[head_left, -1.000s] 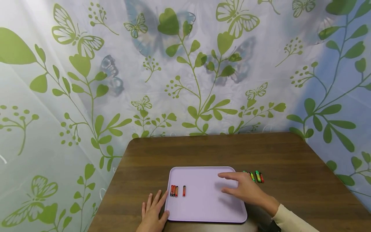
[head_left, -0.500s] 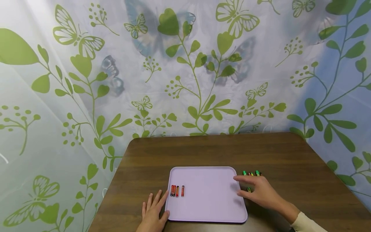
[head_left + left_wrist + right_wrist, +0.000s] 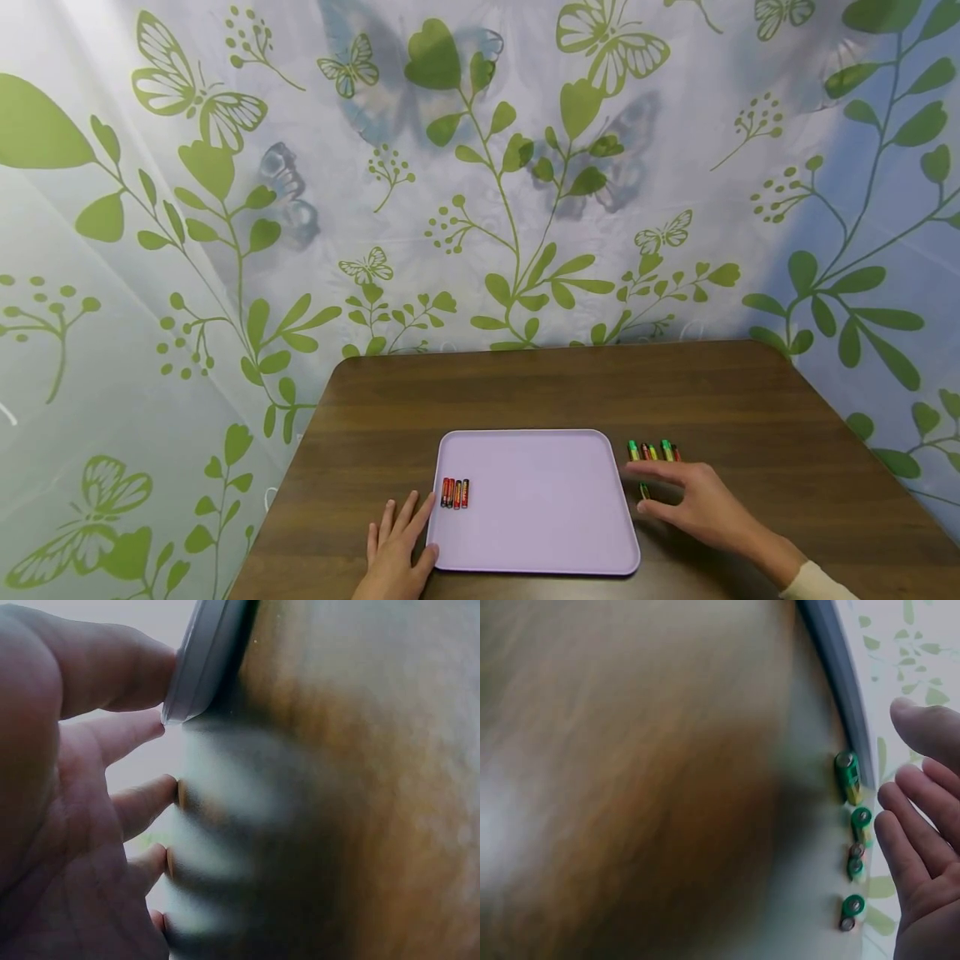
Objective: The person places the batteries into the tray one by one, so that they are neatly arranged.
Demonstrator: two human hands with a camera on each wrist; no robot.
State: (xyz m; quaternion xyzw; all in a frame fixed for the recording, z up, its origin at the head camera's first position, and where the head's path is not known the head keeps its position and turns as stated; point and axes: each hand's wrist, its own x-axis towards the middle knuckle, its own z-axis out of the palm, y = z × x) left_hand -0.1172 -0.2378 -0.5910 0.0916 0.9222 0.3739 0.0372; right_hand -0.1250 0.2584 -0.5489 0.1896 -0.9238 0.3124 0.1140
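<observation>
- Lavender tray: lies flat on the brown wooden bench, its long side across the head view.
- Row of red and black batteries: four slender cells set side by side inside the tray, near its left edge, each with its length running away from the person.
- Left hand: at the left of the tray, fingers spread and fairly straight. In the left wrist view the thumb and index finger meet the tray's rim, while the other fingertips rest on the bench.
- Right hand: just to the right of the tray, palm turned inward, thumb and fingers held apart with nothing gripped between them.
- Single green battery: on the bench beside the tray's right edge, seen in the gap between the right thumb and index finger and nearest to that hand.
- Batteries beyond the right hand: a short row on the bench, green and red ends showing, partly covered by the hand in the head view; the right wrist view shows their round ends, thicker green ones among thinner cells.
- Cream sleeve: covers the right forearm above the wrist.
- Curtain: hangs behind the bench, patterned with green leaves and butterflies.
</observation>
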